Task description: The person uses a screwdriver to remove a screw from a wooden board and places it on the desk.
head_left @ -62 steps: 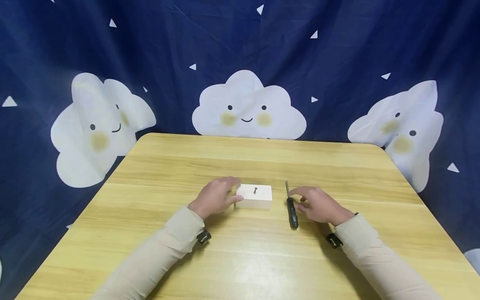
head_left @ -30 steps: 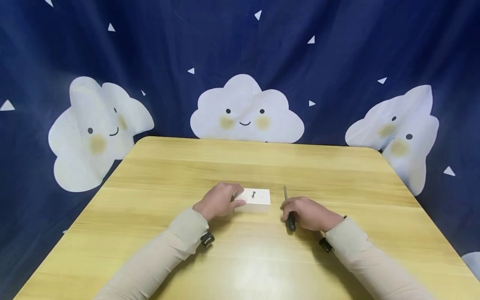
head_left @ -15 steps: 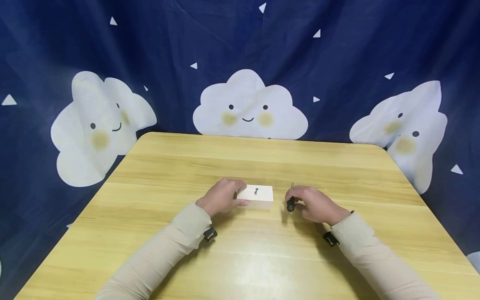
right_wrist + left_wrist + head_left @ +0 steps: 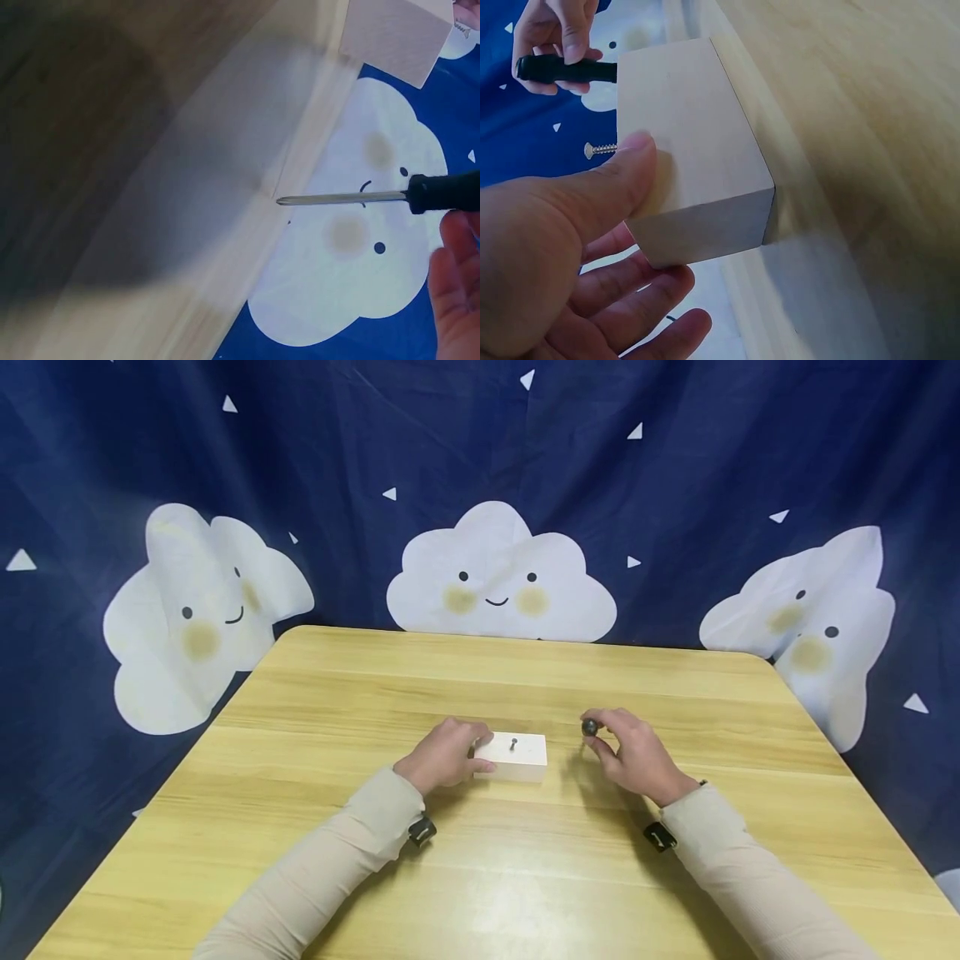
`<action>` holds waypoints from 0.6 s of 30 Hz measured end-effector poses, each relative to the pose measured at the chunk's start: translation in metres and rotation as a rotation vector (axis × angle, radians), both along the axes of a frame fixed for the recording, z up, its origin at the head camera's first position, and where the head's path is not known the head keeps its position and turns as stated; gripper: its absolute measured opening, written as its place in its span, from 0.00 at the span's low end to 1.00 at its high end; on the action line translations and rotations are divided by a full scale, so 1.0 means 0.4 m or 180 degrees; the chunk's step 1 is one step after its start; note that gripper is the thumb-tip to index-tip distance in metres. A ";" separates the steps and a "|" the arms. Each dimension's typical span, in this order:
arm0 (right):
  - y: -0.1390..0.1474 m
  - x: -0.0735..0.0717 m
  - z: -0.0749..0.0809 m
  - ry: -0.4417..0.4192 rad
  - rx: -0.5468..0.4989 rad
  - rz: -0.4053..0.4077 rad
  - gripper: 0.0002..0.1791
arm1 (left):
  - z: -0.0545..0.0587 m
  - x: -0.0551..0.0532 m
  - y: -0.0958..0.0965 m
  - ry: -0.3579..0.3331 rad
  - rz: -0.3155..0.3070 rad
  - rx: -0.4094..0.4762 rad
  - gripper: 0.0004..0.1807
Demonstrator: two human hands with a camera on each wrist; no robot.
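Note:
A pale wooden block [image 4: 517, 768] lies on the table, with a screw [image 4: 598, 149] standing partway out of its top face. My left hand [image 4: 444, 755] grips the block's left end, thumb on the near side and fingers on the far side. To the right of the block, my right hand [image 4: 636, 755] holds a black-handled screwdriver [image 4: 590, 727] upright between thumb and fingers. From the head only the handle's round end shows. In the right wrist view the screwdriver's metal shaft [image 4: 337, 199] points down, its tip close to the tabletop.
The light wood-grain table [image 4: 480, 877] ends at a dark blue curtain [image 4: 337, 435] printed with white clouds. Both wrists carry black straps, the left strap [image 4: 422, 831] and the right strap [image 4: 660, 837].
My right hand has grasped the screwdriver off the table, turned it upright and moved slightly away from me. My left hand has taken a fuller grip on the block, which stays put.

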State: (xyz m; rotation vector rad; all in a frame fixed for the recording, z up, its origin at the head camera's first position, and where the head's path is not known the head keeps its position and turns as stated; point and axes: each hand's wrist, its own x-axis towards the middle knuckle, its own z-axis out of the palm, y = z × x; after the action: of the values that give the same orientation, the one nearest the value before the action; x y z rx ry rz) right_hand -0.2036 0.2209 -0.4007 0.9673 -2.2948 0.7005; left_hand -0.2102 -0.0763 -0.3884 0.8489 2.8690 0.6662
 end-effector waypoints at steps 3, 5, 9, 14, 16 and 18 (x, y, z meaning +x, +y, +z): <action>-0.001 -0.003 0.001 0.0018 -0.0113 -0.0157 0.19 | -0.002 0.000 0.000 0.0033 -0.0015 0.0001 0.16; -0.002 -0.005 0.001 0.0041 -0.0181 -0.0236 0.19 | -0.002 0.000 0.000 0.0062 -0.0039 -0.0001 0.16; -0.005 -0.010 0.001 0.0191 -0.0338 -0.0235 0.26 | -0.001 0.000 -0.001 0.0077 -0.0068 0.0009 0.16; -0.008 -0.020 0.000 0.0399 -0.0552 -0.0153 0.35 | 0.001 -0.001 -0.002 0.0062 -0.0079 0.0029 0.15; -0.010 -0.023 0.002 0.0429 -0.0626 -0.0149 0.35 | 0.002 -0.002 -0.002 0.0064 -0.0085 0.0030 0.14; -0.013 -0.025 0.005 0.0427 -0.0707 -0.0141 0.33 | 0.004 -0.002 -0.002 0.0055 -0.0088 0.0031 0.14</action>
State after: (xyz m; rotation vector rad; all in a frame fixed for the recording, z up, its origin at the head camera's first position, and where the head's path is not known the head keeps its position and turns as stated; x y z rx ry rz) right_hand -0.2136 0.2157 -0.3987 0.8316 -2.0656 0.8258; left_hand -0.2111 -0.0771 -0.3868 0.8984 2.8659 0.6735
